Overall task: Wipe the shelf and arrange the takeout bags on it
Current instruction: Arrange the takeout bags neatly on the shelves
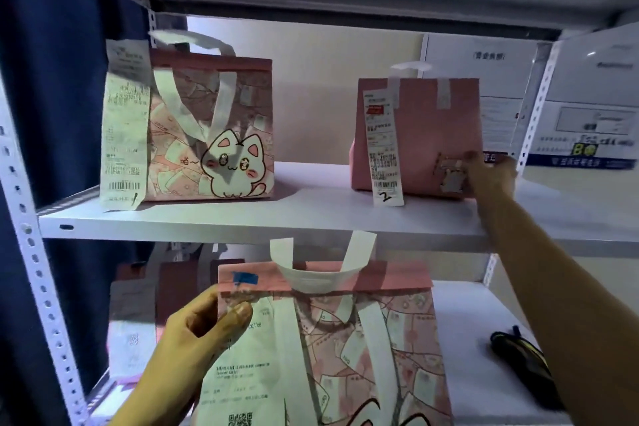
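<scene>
A cat bag (325, 339), low in the frame, is pinched at its folded top corner by the left hand (193, 335). It looks light and crushable; the handles are judged the safer hold. The pink bag (418, 135) at centre right on the shelf (242, 221) is touched by the right hand (491, 169); its finger pose cannot be told.

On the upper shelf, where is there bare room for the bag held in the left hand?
The widest bare patch on the upper shelf lies between the cat bag and the plain pink bag. The right end is crowded: the right hand touches the pink bag's side. The left hand grips the third bag.
</scene>
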Action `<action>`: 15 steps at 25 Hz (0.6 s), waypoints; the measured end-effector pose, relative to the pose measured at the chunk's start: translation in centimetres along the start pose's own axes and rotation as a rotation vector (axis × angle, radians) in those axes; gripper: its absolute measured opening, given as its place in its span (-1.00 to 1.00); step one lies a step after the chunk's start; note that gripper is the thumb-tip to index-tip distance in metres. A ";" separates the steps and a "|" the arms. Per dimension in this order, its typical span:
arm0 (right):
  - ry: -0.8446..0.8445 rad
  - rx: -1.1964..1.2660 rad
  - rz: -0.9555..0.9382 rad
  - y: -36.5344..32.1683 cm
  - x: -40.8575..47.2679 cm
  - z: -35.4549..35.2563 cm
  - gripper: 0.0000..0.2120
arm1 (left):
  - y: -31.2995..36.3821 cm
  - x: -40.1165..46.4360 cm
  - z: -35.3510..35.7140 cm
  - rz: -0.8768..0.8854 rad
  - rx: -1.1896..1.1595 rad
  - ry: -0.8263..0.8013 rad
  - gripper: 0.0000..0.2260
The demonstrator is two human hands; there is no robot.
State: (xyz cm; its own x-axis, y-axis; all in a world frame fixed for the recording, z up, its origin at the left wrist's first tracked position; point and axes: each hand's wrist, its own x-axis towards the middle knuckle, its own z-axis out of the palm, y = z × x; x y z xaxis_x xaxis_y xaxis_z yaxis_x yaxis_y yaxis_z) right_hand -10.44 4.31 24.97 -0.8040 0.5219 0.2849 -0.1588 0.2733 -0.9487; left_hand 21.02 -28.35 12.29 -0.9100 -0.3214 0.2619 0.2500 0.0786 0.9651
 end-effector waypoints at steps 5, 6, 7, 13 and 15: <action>-0.161 0.024 -0.077 0.1 0.8 -0.1 -0.62 | -0.3 -0.6 1.3 0.001 -0.015 -0.018 -0.81; -0.161 0.040 -0.079 0.1 0.7 -0.1 -0.66 | -0.4 -0.7 1.3 0.002 -0.014 -0.013 -0.81; -0.156 0.059 -0.085 0.4 1.0 0.0 -0.68 | -0.4 -0.8 1.3 0.002 -0.012 -0.009 -0.81; -0.266 0.094 -0.142 0.0 -0.7 1.3 -0.80 | -0.6 -1.0 0.7 0.014 -0.040 -0.008 -0.75; -0.302 0.080 -0.193 -0.5 -1.9 1.9 -0.81 | -0.5 -1.0 0.9 0.005 -0.058 -0.013 -0.82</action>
State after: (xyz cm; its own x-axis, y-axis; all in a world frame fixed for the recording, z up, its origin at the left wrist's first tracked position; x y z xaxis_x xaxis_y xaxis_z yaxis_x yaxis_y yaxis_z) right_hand -9.90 1.68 24.62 -0.8857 0.2019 0.4181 -0.3591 0.2729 -0.8925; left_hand 21.50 -27.25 11.54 -0.9129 -0.3088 0.2668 0.2725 0.0253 0.9618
